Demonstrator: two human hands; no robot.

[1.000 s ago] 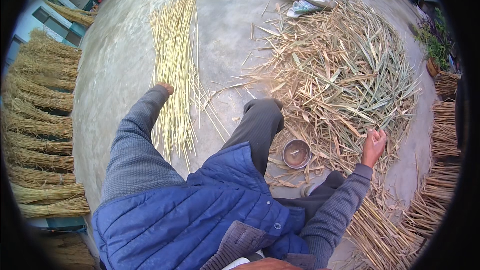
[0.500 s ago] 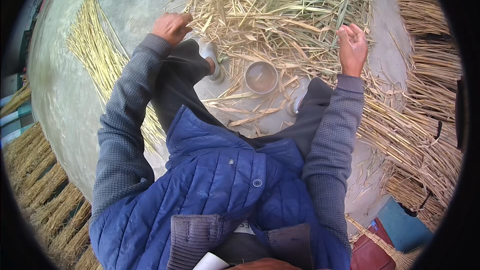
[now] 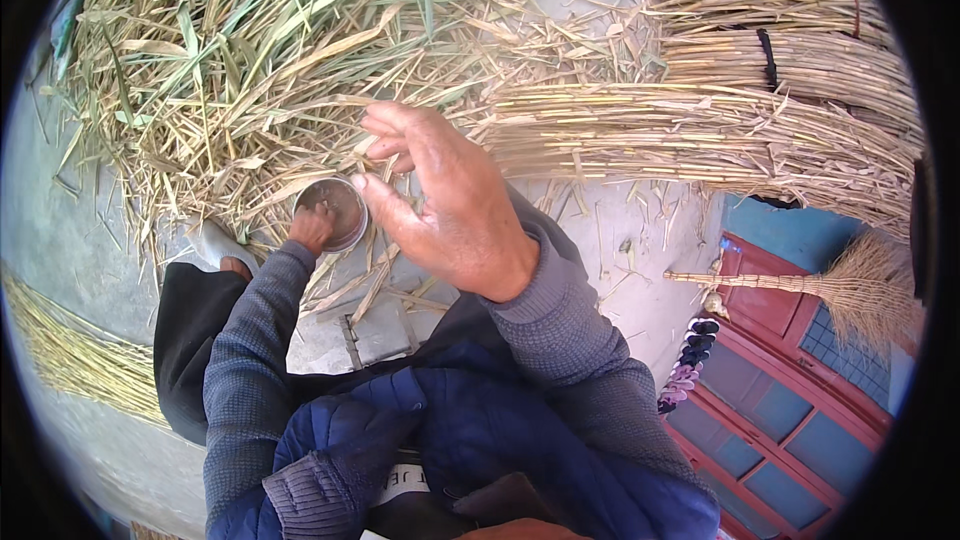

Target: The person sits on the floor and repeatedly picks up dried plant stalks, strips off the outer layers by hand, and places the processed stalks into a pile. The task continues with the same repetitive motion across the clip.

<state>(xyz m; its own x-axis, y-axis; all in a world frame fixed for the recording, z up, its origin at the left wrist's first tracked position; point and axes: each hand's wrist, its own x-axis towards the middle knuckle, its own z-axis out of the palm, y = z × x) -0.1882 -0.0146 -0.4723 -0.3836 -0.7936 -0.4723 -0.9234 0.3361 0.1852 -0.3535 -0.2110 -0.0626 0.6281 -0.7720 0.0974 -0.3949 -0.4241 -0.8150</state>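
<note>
A small round metal bowl (image 3: 349,240) of brownish water sits on the floor at the edge of the stripped leaves. My left hand (image 3: 311,227) reaches into it; its fingertips are partly hidden in the bowl, so their closure is unclear. Raised nearer the camera, to the right of the bowl, is my right hand (image 3: 445,200). Its thumb and fingers are apart and slightly bent, with nothing between them. Beyond both hands spreads a heap of dry tan and green leaves (image 3: 270,50).
Bundles of dry stalks (image 3: 690,130) lie at the right, some tied with dark bands (image 3: 768,60). Pale green stalks (image 3: 75,350) rest on the floor at the left. A broom (image 3: 800,285), a red-framed door (image 3: 770,390) and a row of shoes (image 3: 690,365) are at the lower right.
The view has swung to the right. My left hand has moved from beside the leg into the bowl. My right hand has come inward and toward the camera, with its fingers spread more.
</note>
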